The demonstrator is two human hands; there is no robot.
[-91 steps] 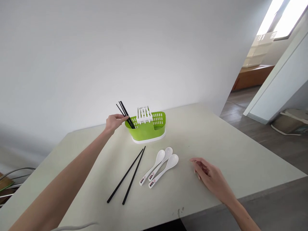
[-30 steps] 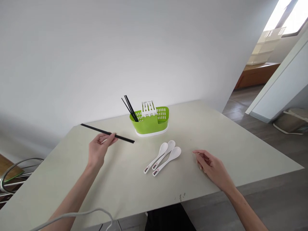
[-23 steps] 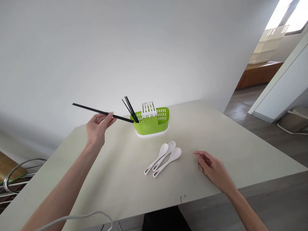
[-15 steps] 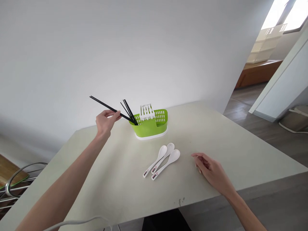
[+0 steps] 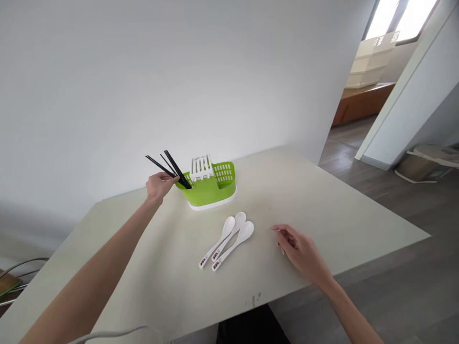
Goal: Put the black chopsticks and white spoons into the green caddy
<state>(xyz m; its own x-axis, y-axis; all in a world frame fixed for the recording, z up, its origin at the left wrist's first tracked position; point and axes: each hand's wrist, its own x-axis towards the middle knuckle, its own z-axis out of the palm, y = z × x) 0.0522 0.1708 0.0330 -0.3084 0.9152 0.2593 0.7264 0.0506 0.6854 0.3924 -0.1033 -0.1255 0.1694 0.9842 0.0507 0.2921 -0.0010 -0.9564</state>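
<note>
A green utensil holder [image 5: 208, 196] with a white base and a white slotted rack on top stands at the back of the table. Black chopsticks [image 5: 172, 162] lean leftward out of its left compartment. At that end my left hand [image 5: 159, 184] is closed, its thumb and fingers pinching the lower-leaning pair of chopsticks [image 5: 158, 164], whose low ends are inside the holder. In front of the holder lie three white spoons [image 5: 233, 243], bowls pointing away from me. To their right my right hand [image 5: 296, 246] rests over the table, empty, fingers loosely bent and apart.
The pale table [image 5: 308, 191] meets a white wall [image 5: 215, 86] behind the holder. A metal rack [image 5: 21, 274] is at the lower left, and a grey cable [image 5: 118, 332] runs along the near edge. A doorway opens at the right.
My left hand has brought the chopsticks down and in toward the holder, so they stand steeper and deeper in its left compartment. My right hand stays beside the spoons. The view has shifted right.
</note>
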